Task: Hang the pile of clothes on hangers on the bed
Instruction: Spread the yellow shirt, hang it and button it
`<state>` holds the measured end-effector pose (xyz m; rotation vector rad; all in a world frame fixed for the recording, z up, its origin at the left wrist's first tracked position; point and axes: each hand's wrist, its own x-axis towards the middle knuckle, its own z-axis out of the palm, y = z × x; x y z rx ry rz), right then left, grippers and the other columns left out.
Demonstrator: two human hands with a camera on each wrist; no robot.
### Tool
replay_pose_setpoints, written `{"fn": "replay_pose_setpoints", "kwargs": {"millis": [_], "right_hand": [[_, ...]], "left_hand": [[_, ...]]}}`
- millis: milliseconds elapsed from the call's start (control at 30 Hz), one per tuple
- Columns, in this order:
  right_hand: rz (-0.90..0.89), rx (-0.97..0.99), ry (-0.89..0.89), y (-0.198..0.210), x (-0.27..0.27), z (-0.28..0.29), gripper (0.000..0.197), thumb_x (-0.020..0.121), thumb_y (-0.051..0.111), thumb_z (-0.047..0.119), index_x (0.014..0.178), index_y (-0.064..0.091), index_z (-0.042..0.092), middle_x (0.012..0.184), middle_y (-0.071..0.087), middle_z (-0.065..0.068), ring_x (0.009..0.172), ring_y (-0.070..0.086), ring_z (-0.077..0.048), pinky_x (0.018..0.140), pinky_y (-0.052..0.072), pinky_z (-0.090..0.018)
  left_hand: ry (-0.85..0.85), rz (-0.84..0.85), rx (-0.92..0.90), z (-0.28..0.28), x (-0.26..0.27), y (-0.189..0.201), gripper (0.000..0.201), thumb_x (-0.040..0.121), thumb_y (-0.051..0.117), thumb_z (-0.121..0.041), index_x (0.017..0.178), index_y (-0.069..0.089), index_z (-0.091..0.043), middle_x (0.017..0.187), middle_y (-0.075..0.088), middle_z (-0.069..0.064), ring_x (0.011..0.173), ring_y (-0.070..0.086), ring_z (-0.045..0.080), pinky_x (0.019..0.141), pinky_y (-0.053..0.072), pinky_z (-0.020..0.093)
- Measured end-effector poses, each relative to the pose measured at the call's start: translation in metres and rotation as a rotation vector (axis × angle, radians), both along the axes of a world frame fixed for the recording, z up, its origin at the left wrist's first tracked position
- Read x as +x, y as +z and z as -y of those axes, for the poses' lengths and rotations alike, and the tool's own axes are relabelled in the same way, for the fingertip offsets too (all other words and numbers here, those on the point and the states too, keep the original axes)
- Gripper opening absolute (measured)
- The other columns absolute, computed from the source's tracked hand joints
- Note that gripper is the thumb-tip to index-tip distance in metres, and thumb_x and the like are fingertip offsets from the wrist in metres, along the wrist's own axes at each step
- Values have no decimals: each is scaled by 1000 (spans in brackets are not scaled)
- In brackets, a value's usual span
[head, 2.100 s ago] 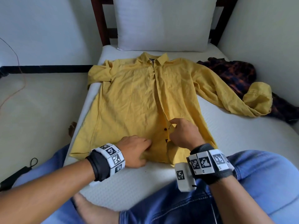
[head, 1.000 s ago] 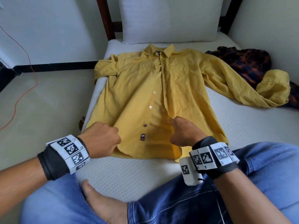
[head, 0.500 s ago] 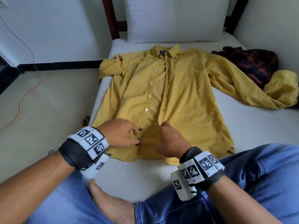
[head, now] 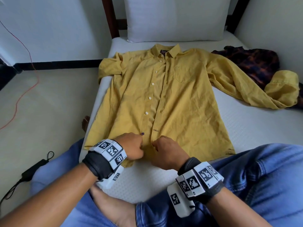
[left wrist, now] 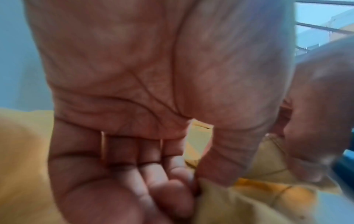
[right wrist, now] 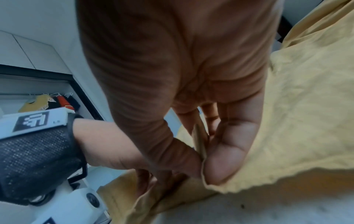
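Pinching yellow shirt (head: 172,99) hem — left hand (head: 131,147), right hand (head: 167,154) | collar toward pillow (head: 175,18), lengthwise.

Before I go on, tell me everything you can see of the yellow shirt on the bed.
The yellow shirt is long-sleeved, of crumpled woven cloth, with a collar, a chest pocket and pale buttons, unbuttoned down the front. It lies face up on the white mattress, collar toward the pillow. One sleeve is bunched at the bed's edge; the other lies over a dark plaid garment. The left hand and right hand pinch its front edges near the hem.
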<state>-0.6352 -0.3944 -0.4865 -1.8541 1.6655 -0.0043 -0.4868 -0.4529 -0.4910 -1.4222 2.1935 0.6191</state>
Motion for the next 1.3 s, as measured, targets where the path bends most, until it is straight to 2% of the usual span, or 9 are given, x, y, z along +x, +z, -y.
{"fn": "replay_pose_setpoints", "kwargs": {"millis": [200, 333, 467, 533, 667, 867, 1000, 1167, 1300], "right_hand": [[27, 151, 9, 6, -5, -1, 15, 77, 65, 20, 86, 62, 9, 78, 61, -3, 76, 63, -23, 56, 49, -27], [113, 197, -84, 4, -10, 4, 29, 81, 69, 35, 92, 76, 10, 63, 71, 1, 68, 71, -15, 64, 58, -30], [50, -117, -275, -8, -3, 20, 43, 85, 68, 46, 117, 69, 17, 101, 70, -6, 95, 66, -24, 76, 52, -30], [20, -192, -327, -14, 4, 27, 47, 87, 66, 47, 123, 62, 17, 107, 66, -8, 100, 63, -27, 79, 51, -32], [-61, -276, -314, -22, 13, 32, 38, 91, 59, 48, 103, 58, 11, 98, 66, -12, 93, 64, -34, 71, 53, -37], [-104, -304, -261, -20, 8, 33, 25, 93, 58, 33, 86, 45, 13, 93, 64, -13, 89, 63, -34, 64, 43, -34], [-41, -253, -341, -21, 0, 39, 15, 89, 59, 23, 84, 54, 9, 88, 59, -11, 91, 62, -34, 67, 47, -34], [109, -185, -528, -24, -17, 40, 15, 74, 65, 32, 78, 69, 18, 79, 66, -3, 80, 64, -27, 63, 41, -27], [288, -178, -630, -24, -25, 30, 19, 76, 65, 24, 58, 64, 21, 56, 54, 7, 63, 52, -18, 58, 37, -24]], "left_hand": [[69, -127, 64, -2, -1, 1, 21, 86, 61, -39, 77, 56, -21, 83, 66, 2, 73, 60, 23, 64, 43, 30], [247, -313, 186, 8, 10, 4, 25, 91, 62, -43, 87, 64, -18, 82, 73, 10, 76, 72, 27, 60, 51, 27], [268, -382, -31, 22, 13, 5, 17, 89, 67, -34, 102, 69, -23, 79, 66, -7, 81, 65, 16, 77, 53, 28], [273, -426, -95, 29, 9, 4, 21, 89, 68, -30, 109, 69, -23, 85, 65, -7, 88, 64, 16, 83, 52, 30], [237, -393, -135, 28, -3, -4, 23, 89, 66, -20, 112, 70, -21, 96, 68, -2, 96, 64, 19, 87, 52, 32], [291, -382, -220, 22, -10, -13, 16, 84, 68, -11, 95, 73, -21, 90, 70, -2, 89, 66, 20, 78, 54, 31], [366, -407, -187, 23, -12, -12, 13, 85, 67, -11, 88, 76, -20, 90, 72, -1, 84, 68, 21, 76, 57, 31], [580, -611, -58, 24, -14, -12, 20, 85, 66, -6, 73, 77, -17, 68, 72, -4, 68, 73, 17, 68, 62, 32], [768, -881, 61, 17, -19, -15, 8, 84, 71, -7, 78, 75, -10, 81, 75, 6, 80, 73, 16, 64, 58, 25]]}}
